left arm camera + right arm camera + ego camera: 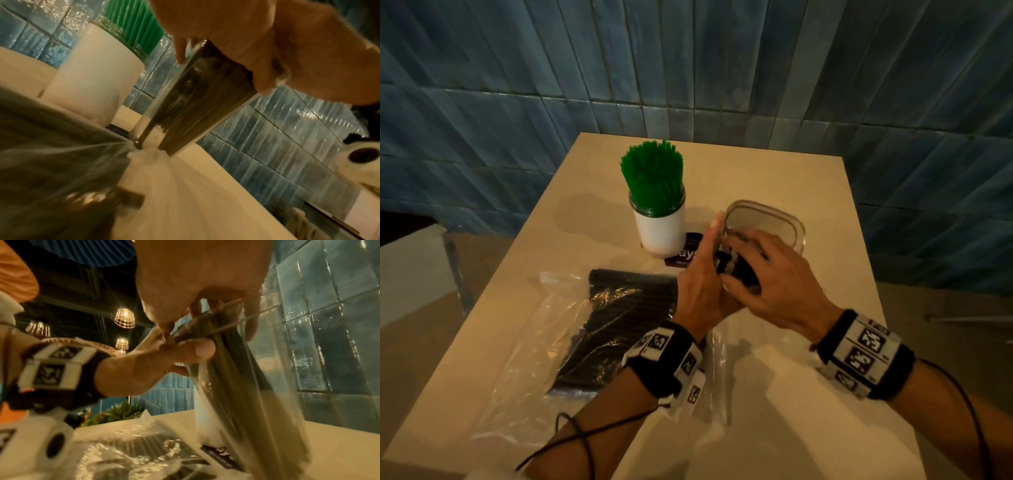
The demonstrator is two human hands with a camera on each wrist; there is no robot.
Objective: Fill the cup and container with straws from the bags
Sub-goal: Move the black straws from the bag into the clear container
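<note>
A tall clear container [787, 219] stands right of centre on the table, with a bundle of black straws [232, 373] upright inside it. My right hand [774, 274] reaches over its rim and grips the tops of those straws. At the container's near left side my left hand [700, 277] holds it, thumb against the wall [201, 352] and index finger lying up along the side. A white cup [662, 229] packed with green straws [654, 174] stands just to the left. A clear bag of black straws [619, 318] lies flat at the front left.
A dark purple card [688, 253] lies between the cup and the container. A second clear bag [719, 370] lies under my wrists. The beige table [808, 178] backs onto a blue tiled wall [722, 68], with its left and right edges close.
</note>
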